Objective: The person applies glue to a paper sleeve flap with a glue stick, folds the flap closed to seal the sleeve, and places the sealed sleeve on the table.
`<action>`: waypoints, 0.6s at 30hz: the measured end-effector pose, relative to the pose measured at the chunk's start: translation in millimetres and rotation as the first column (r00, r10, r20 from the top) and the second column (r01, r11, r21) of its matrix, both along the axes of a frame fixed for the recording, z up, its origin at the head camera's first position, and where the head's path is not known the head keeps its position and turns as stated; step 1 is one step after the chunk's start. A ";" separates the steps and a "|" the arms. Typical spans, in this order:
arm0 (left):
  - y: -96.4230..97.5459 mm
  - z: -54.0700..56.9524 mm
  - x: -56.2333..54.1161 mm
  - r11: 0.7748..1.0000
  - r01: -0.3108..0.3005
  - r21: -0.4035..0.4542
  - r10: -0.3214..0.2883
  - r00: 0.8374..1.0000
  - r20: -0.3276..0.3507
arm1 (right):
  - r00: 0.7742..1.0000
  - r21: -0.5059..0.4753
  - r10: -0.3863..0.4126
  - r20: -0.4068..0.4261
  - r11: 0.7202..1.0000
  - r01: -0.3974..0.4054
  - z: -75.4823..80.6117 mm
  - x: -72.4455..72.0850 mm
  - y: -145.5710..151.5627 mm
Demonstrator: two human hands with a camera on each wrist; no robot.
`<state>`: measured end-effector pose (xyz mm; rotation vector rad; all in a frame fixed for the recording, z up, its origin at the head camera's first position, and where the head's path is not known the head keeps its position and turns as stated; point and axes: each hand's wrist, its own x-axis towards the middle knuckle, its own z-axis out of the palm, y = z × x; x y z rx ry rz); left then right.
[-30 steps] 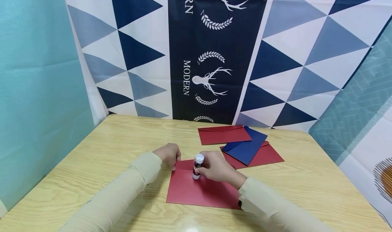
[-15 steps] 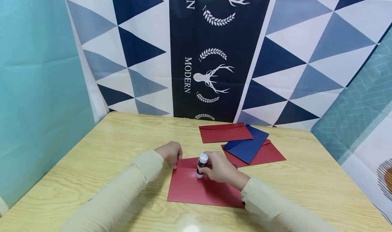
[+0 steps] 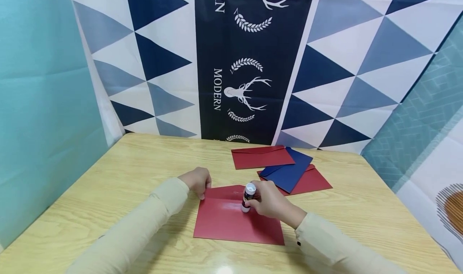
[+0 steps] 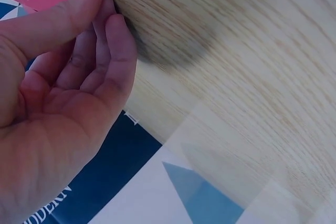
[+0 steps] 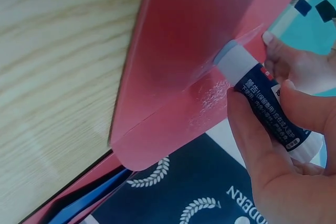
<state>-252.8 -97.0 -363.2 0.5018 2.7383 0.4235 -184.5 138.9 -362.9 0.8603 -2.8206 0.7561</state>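
Observation:
A red envelope (image 3: 231,227) lies on the table with its flap unfolded away from the person. My right hand (image 3: 272,201) grips a glue stick (image 3: 248,197) with a dark label and white ends, nearly upright. Its lower end meets the envelope close to the flap's fold, as the right wrist view also shows. Pale glue smears mark the flap (image 5: 212,95) and the paper left of the stick. At the envelope's upper left corner, my left hand (image 3: 197,182) pinches the edge between thumb and fingers (image 4: 118,40).
Behind the right hand lie another red envelope (image 3: 264,157), a blue envelope (image 3: 289,173) overlapping it, and a further red envelope (image 3: 316,181) partly underneath. A patterned cloth (image 3: 170,65) hangs along the table's far edge. Teal cloth (image 3: 47,105) hangs at the left.
My right hand has slid the glue stick rightward across the envelope, and a whitish streak now shows behind it. The left hand keeps its hold on the corner.

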 end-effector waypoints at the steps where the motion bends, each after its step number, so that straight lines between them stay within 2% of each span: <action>1: -0.4 0.3 0.4 1.000 -0.002 -0.001 0.002 1.000 0.000 | 1.000 -0.002 0.001 -0.001 1.000 -0.001 0.1 0.5 0.9; 10: 1.0 2.9 1.4 1.000 0.010 -0.007 -0.010 1.000 -0.004 | 0.998 0.013 -0.047 0.030 0.999 0.047 3.6 4.6 10.8; 18: 2.5 2.6 1.8 1.000 0.015 -0.018 -0.015 1.000 -0.010 | 0.997 0.043 -0.060 0.041 0.997 0.058 10.8 3.4 18.1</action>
